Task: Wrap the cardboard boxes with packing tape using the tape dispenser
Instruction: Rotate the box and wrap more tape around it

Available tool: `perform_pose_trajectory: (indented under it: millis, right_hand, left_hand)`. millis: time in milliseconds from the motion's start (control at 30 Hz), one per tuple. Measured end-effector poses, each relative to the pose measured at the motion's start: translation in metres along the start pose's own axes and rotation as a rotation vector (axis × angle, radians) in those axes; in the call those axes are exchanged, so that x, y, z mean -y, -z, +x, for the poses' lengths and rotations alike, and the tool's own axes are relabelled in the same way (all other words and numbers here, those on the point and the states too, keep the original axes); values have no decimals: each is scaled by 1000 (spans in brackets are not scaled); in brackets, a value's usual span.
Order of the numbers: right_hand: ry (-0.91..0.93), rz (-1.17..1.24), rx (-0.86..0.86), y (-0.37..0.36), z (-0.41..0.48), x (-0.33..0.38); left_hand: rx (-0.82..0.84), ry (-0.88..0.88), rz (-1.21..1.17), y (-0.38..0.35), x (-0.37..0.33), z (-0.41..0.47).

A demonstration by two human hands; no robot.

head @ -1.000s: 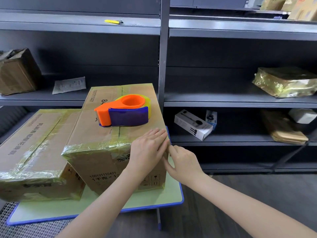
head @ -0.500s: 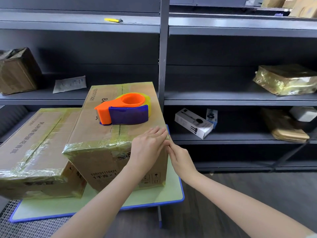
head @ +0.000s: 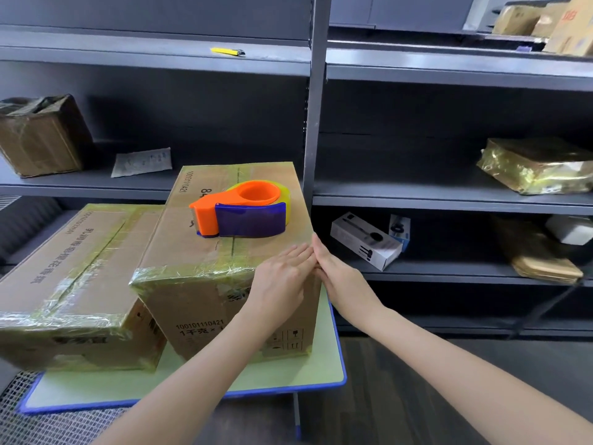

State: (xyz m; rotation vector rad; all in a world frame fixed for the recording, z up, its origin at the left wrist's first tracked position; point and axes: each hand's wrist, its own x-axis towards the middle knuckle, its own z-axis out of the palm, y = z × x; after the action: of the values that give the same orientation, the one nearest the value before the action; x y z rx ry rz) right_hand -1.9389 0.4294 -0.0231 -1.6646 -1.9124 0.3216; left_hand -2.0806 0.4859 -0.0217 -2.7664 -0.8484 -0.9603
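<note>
Left hand [head: 282, 279] and right hand [head: 341, 277], fingers straight, press tape [head: 192, 272] onto the cardboard box [head: 205, 303] corner so it sticks. The tape dispenser [head: 244, 213] rests on top.

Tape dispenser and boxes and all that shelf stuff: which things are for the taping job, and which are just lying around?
For the job: orange tape dispenser, the tall box it sits on, the lower box beside it, left hand and right hand pressing the tall box's corner.

Just lying about: yellow cutter, white carton, gold-wrapped parcel, paper packet, worn box, all on shelves.
</note>
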Motion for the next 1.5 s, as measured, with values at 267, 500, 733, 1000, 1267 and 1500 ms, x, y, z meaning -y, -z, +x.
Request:
perform_pose_trajectory:
  millis: [267,500,733,1000,1267,1500]
  right_hand:
    - [85,-61,83,17,10,-6]
    - [428,-543,145,0,31,22]
    - [435,-330,207,-30,59,60]
    - [402,-265,107,-43,60,64]
    - [318,-355,-24,-49,51,83]
    - [234,-390,-453,-37,70,86]
  left_hand:
    - [127,-27,-93,12,6,-1]
    - [42,177,-32,56,56,-47]
    - [64,413,-3,79,115,-100]
    - [-70,427,-207,80,122,-108]
    - [-51,611,-421,84,144,-108]
    - [79,581,-494,82,146,-114]
